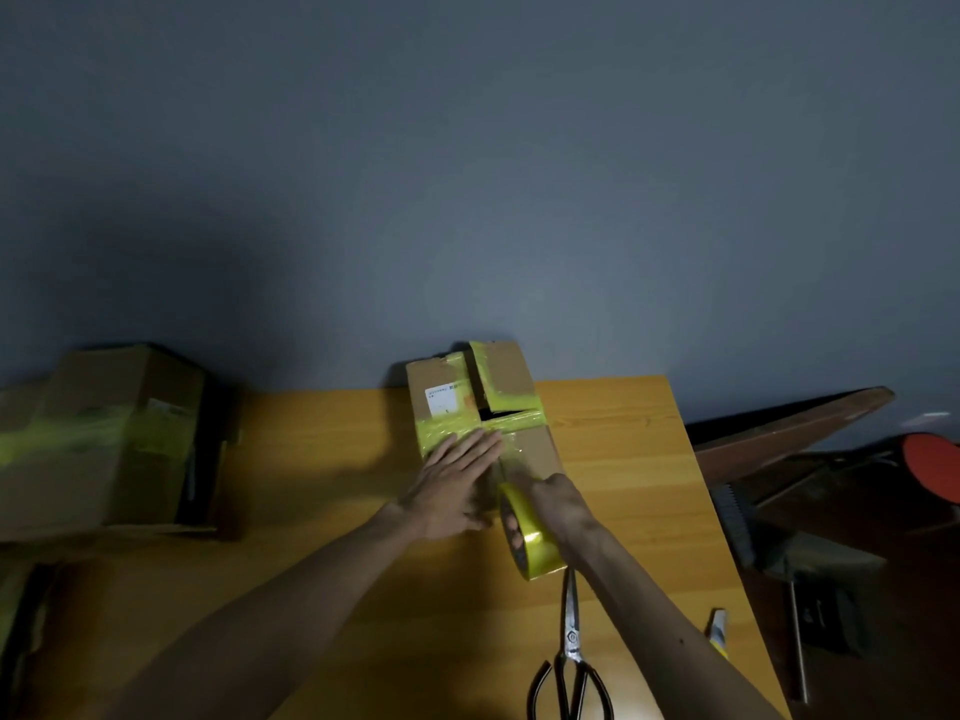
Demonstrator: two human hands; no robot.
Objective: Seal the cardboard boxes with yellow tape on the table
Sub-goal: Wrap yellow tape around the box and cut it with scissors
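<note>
A small cardboard box [511, 379] lies at the far middle of the yellow wooden table [322, 459], with yellow tape across its top and a dark gap between its flaps. My left hand [457, 485] lies flat on the box top, fingers straight, pressing the tape strip. My right hand [558, 504] grips the yellow tape roll [530, 532] at the box's near edge, fingers through the core. A strip of tape runs from the roll up onto the box.
A larger taped cardboard box [104, 439] stands at the far left. Black-handled scissors [571, 652] lie near the front, under my right forearm. A small yellow-tipped tool [718, 630] rests by the table's right edge. Dark boards and clutter sit beyond that edge.
</note>
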